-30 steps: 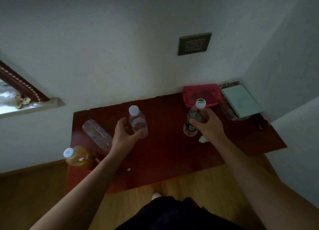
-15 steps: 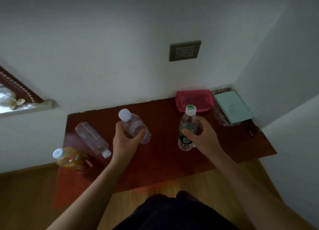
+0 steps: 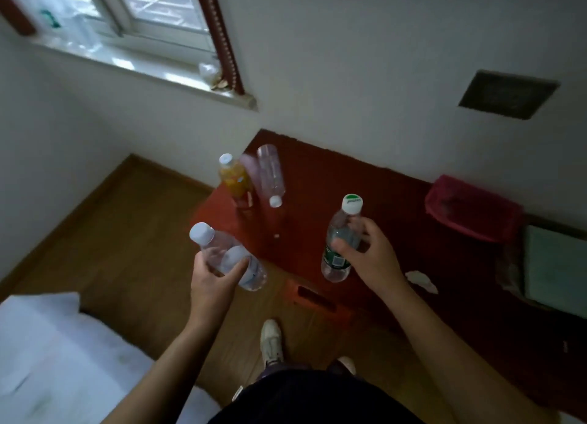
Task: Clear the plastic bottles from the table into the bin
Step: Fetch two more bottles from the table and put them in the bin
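Note:
My left hand grips a clear bottle with a white cap, held tilted over the wooden floor just off the table's left front edge. A green-labelled bottle with a white and green cap is upright in my right hand, above the dark red table. At the table's far left corner an orange-drink bottle stands upright. Beside it a clear empty bottle lies on its side. No bin is in view.
A pink pouch and a pale green book sit at the table's right, a crumpled tissue near the front edge. A white bed fills the lower left. A window is upper left; my shoe is on the floor.
Both hands have lifted their bottles off the table. The view has swung left, and my left hand with its bottle has moved out past the table's left edge.

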Motion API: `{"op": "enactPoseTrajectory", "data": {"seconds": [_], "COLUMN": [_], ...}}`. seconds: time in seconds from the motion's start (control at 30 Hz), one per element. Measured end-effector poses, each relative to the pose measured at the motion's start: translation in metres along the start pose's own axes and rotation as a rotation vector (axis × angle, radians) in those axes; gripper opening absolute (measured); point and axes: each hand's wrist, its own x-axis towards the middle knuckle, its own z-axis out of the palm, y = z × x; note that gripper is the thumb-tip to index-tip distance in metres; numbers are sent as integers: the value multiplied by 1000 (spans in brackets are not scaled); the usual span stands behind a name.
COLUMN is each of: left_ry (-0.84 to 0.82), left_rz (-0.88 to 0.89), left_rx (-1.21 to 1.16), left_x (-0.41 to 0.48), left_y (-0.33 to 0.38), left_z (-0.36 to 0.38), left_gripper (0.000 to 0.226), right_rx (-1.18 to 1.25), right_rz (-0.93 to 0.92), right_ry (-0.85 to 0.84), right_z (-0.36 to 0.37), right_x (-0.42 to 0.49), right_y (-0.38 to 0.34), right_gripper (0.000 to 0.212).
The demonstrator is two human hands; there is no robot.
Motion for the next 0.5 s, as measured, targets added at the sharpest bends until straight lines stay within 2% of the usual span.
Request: {"op": "enactPoseTrajectory", "data": {"seconds": [0.2, 0.37, 0.5], "left_ry": [330, 484, 573], "left_rz": [-95, -211, -325], "left_rx": [22, -23, -94], "left_x": [-53, -99, -131], "left_y": [-40, -82, -126], "left_z": [-80, -141, -181], "left_gripper": [48, 56, 39], "right_rx": [-40, -125, -192], "right_rz": [-91, -131, -145], "right_ry": [-321, -542, -652], "right_z": [68, 122, 168], "right_x": [-9, -15, -18], "right_y": [-27, -45, -54], "right_gripper": [47, 60, 55]}}
